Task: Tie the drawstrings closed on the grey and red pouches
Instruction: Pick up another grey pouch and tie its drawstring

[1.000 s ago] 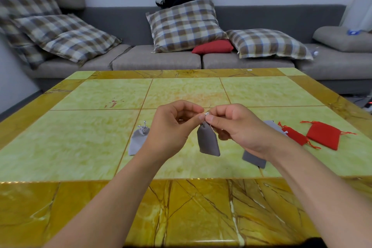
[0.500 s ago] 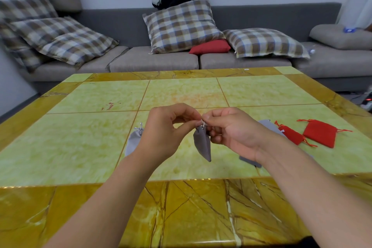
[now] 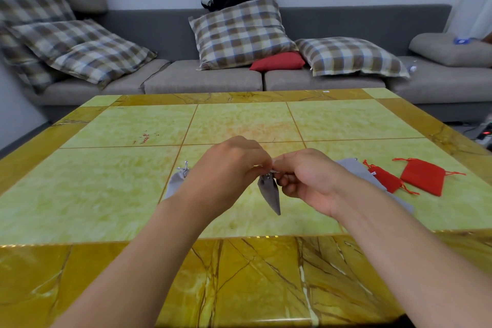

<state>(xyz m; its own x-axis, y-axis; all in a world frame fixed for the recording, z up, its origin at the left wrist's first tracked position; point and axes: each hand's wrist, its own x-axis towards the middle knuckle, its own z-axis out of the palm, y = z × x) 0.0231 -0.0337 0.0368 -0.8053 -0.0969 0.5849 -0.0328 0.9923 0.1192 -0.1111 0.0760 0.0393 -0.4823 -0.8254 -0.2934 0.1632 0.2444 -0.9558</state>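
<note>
A small grey pouch (image 3: 271,193) hangs by its neck just above the table, between my two hands. My left hand (image 3: 226,168) and my right hand (image 3: 306,178) both pinch its thin drawstrings at the top, fingertips nearly touching. A second grey pouch (image 3: 177,180) with a knotted cord lies on the table behind my left wrist. More grey pouch fabric (image 3: 356,170) lies flat behind my right hand, partly hidden. Two red pouches lie to the right: a narrow one (image 3: 387,180) and a wider flat one (image 3: 422,176) with loose cords.
The table (image 3: 133,194) has green marble tiles with a yellow-brown border and its front edge is close to me. A grey sofa (image 3: 207,80) with checked cushions runs along the far side.
My hands have drawn closer over the pouch's neck and dropped slightly. The hanging grey pouch has turned edge-on, and the view has shifted a little.
</note>
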